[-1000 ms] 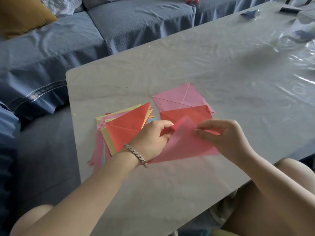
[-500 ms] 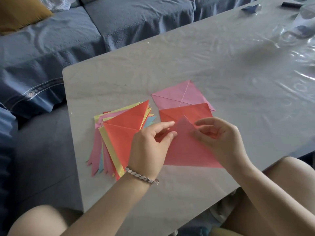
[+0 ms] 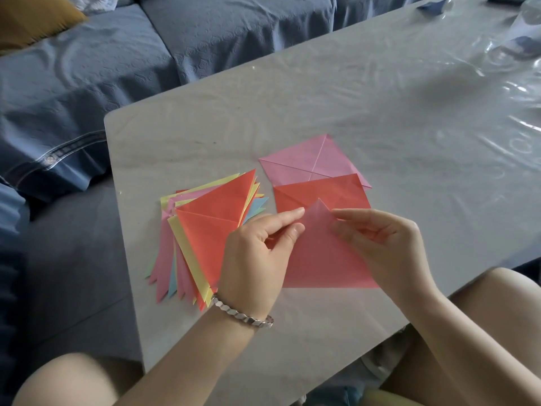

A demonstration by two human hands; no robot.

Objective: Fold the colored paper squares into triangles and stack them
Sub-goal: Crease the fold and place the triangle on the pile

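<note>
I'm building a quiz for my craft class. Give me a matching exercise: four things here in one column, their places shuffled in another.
Things
1. pink triangle
2. light pink sheet
3. red sheet
4. bracelet

Places
A. at the wrist of the left hand
B. farthest from the person, crossed by creases
C. pinched by left hand and right hand
D. overlapping the light pink sheet's near edge

Pairs: 1-C, 2-B, 3-D, 4-A

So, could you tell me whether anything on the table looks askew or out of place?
Only the stack of folded triangles by the table's left edge is untidy: fanned out, with pink, yellow and blue tips sticking out unevenly at its near end. Nothing looks torn.
</note>
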